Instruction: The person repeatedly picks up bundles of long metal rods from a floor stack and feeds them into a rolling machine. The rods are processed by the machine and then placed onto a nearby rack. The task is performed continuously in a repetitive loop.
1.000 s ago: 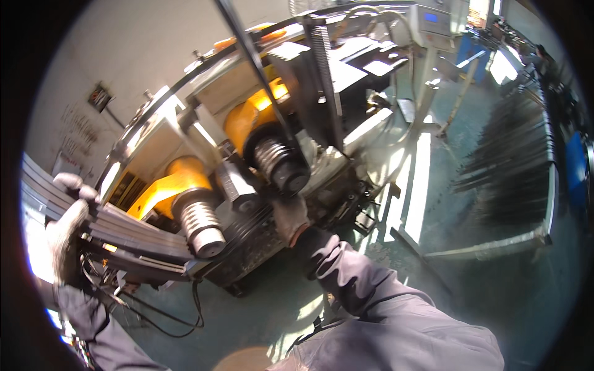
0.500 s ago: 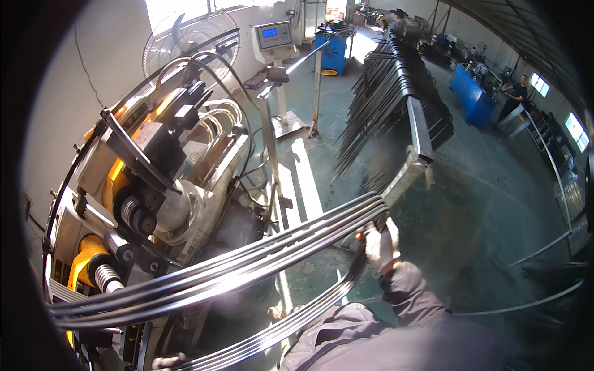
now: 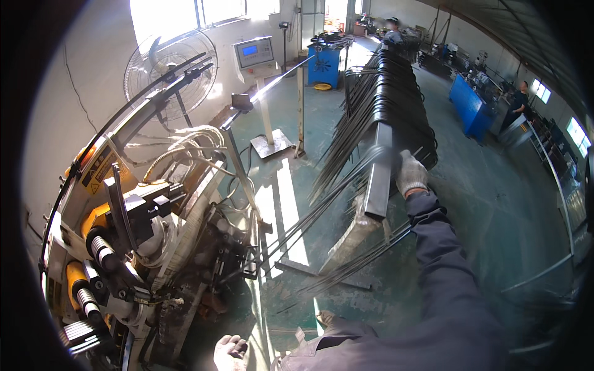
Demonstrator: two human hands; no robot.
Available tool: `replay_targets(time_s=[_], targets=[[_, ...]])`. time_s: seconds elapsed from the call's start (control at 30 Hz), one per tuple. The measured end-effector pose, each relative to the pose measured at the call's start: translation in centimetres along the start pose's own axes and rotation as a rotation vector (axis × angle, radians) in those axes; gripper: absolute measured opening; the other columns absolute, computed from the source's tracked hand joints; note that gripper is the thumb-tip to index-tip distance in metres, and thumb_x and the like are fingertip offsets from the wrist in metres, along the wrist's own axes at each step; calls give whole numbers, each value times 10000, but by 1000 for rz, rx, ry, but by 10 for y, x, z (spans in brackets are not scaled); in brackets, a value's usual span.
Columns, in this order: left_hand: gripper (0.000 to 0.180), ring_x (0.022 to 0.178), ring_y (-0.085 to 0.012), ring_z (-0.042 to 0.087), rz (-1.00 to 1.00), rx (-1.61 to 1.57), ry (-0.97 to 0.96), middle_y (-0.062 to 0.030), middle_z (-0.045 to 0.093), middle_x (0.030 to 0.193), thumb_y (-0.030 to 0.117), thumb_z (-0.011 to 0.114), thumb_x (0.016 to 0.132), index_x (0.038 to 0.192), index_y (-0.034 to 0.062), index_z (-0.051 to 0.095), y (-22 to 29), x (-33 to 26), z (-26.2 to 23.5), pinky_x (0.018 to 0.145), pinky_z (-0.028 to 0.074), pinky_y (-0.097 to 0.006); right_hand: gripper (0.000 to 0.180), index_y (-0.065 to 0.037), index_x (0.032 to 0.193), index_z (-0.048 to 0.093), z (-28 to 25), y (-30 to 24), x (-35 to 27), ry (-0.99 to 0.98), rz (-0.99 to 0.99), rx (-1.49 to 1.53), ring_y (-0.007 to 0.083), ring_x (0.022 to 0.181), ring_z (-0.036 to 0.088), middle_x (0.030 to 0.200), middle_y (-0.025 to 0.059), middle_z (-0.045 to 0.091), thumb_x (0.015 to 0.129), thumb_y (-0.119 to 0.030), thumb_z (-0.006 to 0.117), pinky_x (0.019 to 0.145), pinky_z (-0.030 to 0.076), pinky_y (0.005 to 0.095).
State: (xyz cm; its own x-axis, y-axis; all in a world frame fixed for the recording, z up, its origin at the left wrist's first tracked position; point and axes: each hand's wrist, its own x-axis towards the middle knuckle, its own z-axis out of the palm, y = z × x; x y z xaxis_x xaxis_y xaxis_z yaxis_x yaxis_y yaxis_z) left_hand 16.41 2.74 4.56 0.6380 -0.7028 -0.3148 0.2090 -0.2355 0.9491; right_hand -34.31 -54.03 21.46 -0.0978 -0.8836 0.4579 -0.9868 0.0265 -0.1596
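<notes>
Slightly blurred, slim dark rods [image 3: 378, 250], fanned out, right hand [image 3: 411, 174] grip unclear, left hand [image 3: 230, 354] half-uncurled

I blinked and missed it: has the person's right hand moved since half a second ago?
Yes. The right hand went forward and rightward, from short of the near end of the metal bar to beside it.

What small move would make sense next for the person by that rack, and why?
I'd suggest the right hand ease the nearest rods a little farther along the metal bar. They seem to lie over its near end, though blur hides the contact, while the other rods hang packed farther back.
</notes>
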Motion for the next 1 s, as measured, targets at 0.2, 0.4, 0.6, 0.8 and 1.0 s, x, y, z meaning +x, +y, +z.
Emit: replay_targets(time_s=[0.2,0.4,0.6,0.8,1.0], targets=[[409,1071,-331,763,-67,-280,-69,-226,723,1241,19,691,1018,1398,-70,567,57,4,135,913,668,-428,234,-111,1152,673,88,48,160,69,-204,-330,381,986,814,1067,162,805,1145,-211,461,780,657,540],[443,1121,-336,769,-416,-498,37,-225,750,1234,60,768,1001,1398,-50,609,28,-66,148,951,679,-457,794,24,1492,672,106,57,216,-313,209,500,436,1434,633,1524,277,676,1174,-624,342,1258,418,477],[369,929,-256,774,-387,-555,453,-165,790,1090,28,817,957,1295,-43,687,-60,-144,66,784,665,-429,682,13,1408,703,185,-68,-198,-475,-451,615,403,1343,684,1395,255,727,1082,-555,511,1172,483,459],[205,776,-215,697,-285,-753,782,-101,730,968,-19,726,962,1153,34,673,-134,-265,5,675,587,-351,593,2,1324,735,157,-121,-500,-1091,-792,331,370,1253,736,1266,232,779,989,-485,680,1086,547,441],[98,860,-164,757,-212,-596,926,-67,767,977,76,675,968,1033,47,742,-209,-443,-79,785,608,-292,537,-10,1239,766,123,-194,-618,-1059,-949,26,336,1163,788,1137,209,830,897,-415,849,1000,612,424]])
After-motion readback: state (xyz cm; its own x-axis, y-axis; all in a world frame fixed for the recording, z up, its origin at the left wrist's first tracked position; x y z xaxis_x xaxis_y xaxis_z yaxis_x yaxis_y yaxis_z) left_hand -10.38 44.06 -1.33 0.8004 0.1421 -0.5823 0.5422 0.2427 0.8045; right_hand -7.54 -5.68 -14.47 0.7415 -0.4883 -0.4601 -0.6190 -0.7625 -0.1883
